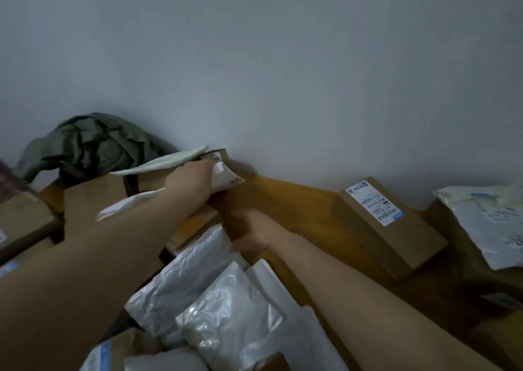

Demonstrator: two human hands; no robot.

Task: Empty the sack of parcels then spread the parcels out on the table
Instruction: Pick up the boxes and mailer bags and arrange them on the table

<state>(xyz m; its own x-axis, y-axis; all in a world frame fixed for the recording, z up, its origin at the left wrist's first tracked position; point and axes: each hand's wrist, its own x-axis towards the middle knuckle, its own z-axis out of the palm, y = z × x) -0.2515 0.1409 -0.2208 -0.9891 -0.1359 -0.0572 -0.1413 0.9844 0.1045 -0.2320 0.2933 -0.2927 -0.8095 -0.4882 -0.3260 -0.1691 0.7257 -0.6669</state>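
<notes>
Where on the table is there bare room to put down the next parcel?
Bare wood lies by the wall, between the brown parcel held by the left hand and the labelled box. It continues beside the right hand. Crowded: plastic mailers and boxes on the left.

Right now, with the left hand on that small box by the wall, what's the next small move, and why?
Probably set the small box in the left hand down on the bare table wood to its right: plastic mailers crowd the left, while the stretch before the long box lies free.
</notes>
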